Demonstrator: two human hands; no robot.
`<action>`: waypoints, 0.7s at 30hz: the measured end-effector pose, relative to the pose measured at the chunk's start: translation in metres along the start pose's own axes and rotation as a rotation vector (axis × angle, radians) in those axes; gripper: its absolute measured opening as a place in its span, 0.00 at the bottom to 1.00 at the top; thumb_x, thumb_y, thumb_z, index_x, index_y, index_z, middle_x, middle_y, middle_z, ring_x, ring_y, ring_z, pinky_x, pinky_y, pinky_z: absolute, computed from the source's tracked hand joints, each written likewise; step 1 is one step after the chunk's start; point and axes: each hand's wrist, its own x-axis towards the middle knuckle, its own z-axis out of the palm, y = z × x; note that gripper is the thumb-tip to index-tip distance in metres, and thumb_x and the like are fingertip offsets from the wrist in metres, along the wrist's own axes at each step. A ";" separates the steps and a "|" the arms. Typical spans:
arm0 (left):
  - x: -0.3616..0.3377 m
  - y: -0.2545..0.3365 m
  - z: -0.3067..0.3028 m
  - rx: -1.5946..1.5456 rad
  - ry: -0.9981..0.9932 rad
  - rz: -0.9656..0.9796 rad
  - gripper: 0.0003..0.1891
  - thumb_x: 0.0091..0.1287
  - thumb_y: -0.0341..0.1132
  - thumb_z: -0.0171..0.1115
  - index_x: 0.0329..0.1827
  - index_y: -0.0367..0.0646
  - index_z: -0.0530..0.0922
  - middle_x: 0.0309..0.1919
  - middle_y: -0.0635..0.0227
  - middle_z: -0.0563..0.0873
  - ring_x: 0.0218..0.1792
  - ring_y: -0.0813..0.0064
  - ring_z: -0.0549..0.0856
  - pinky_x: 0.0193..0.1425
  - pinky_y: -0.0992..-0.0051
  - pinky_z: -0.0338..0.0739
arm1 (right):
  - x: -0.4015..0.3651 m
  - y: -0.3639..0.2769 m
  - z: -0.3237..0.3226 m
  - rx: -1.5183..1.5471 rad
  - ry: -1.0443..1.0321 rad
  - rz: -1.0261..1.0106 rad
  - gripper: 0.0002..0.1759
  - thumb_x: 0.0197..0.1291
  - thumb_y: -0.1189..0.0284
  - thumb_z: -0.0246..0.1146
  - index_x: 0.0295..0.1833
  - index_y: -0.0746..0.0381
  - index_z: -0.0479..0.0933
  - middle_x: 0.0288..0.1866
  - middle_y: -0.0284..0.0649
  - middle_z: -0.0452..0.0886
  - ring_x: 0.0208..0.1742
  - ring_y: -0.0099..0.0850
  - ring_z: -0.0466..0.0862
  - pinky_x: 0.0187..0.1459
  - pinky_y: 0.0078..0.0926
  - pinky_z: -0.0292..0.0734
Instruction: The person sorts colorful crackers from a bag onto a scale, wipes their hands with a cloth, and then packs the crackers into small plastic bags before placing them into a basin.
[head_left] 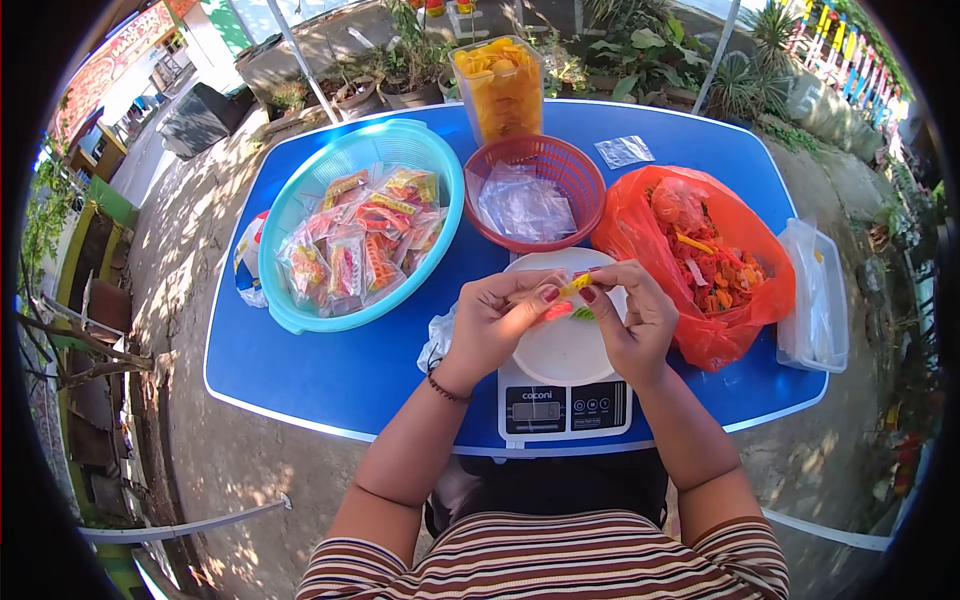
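Note:
Both my hands meet over the white plate of a kitchen scale (562,400). My left hand (498,318) and my right hand (632,315) pinch a small clear packet (574,290) of orange and yellow snacks between their fingertips. Under the hands, a bit of red and green snack lies on the scale's plate (555,350). To the right of my right hand, an open red plastic bag (700,265) holds loose snacks. A red basket (535,190) of empty clear bags sits just beyond the scale.
A turquoise basket (360,220) of filled snack packets stands at the left of the blue table (330,370). A clear tub of yellow chips (500,85) stands at the back. A clear lidded box (815,295) sits at the right edge. A loose plastic bag (623,151) lies beyond.

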 end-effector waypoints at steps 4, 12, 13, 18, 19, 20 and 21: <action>0.000 0.000 -0.001 0.063 0.019 -0.014 0.15 0.75 0.33 0.64 0.57 0.31 0.85 0.41 0.63 0.91 0.39 0.86 0.86 0.42 0.85 0.82 | 0.007 -0.004 -0.005 -0.113 -0.077 -0.066 0.10 0.56 0.83 0.71 0.44 0.66 0.84 0.43 0.41 0.86 0.45 0.33 0.85 0.50 0.29 0.78; 0.000 0.000 0.003 0.128 0.108 0.093 0.14 0.77 0.35 0.62 0.55 0.32 0.85 0.39 0.67 0.91 0.38 0.87 0.85 0.42 0.84 0.81 | 0.010 -0.011 -0.003 -0.211 -0.162 -0.122 0.12 0.57 0.76 0.67 0.48 0.62 0.84 0.53 0.42 0.81 0.55 0.39 0.77 0.56 0.37 0.71; 0.000 -0.001 0.002 0.117 0.151 0.098 0.14 0.78 0.36 0.61 0.54 0.32 0.86 0.38 0.67 0.91 0.37 0.87 0.84 0.42 0.84 0.80 | 0.011 -0.011 -0.001 -0.149 -0.098 -0.101 0.12 0.57 0.76 0.67 0.49 0.62 0.83 0.53 0.43 0.81 0.55 0.40 0.77 0.57 0.38 0.70; 0.004 -0.001 -0.011 0.037 0.261 0.215 0.19 0.83 0.42 0.52 0.47 0.34 0.84 0.37 0.69 0.88 0.37 0.87 0.83 0.43 0.85 0.78 | 0.009 -0.002 -0.008 -0.479 -0.383 -0.095 0.15 0.59 0.73 0.66 0.53 0.57 0.83 0.56 0.40 0.81 0.59 0.42 0.74 0.60 0.43 0.69; 0.004 -0.003 -0.015 0.043 0.255 0.191 0.19 0.83 0.42 0.51 0.48 0.33 0.83 0.38 0.67 0.89 0.38 0.84 0.85 0.44 0.82 0.80 | 0.007 -0.005 -0.006 -0.534 -0.432 -0.139 0.14 0.59 0.71 0.67 0.52 0.56 0.84 0.56 0.39 0.81 0.59 0.42 0.74 0.60 0.44 0.69; 0.005 -0.008 -0.020 0.050 0.250 0.167 0.20 0.84 0.42 0.49 0.49 0.33 0.83 0.39 0.64 0.89 0.40 0.80 0.87 0.46 0.79 0.82 | 0.005 -0.009 0.000 -0.587 -0.482 -0.183 0.14 0.59 0.70 0.68 0.51 0.55 0.84 0.56 0.37 0.81 0.59 0.42 0.74 0.60 0.44 0.69; 0.005 -0.008 -0.022 0.058 0.246 0.143 0.20 0.84 0.43 0.47 0.50 0.33 0.82 0.40 0.62 0.90 0.41 0.76 0.90 0.47 0.77 0.85 | 0.003 -0.012 0.003 -0.638 -0.532 -0.228 0.14 0.59 0.69 0.68 0.51 0.54 0.85 0.56 0.36 0.81 0.59 0.41 0.74 0.60 0.44 0.69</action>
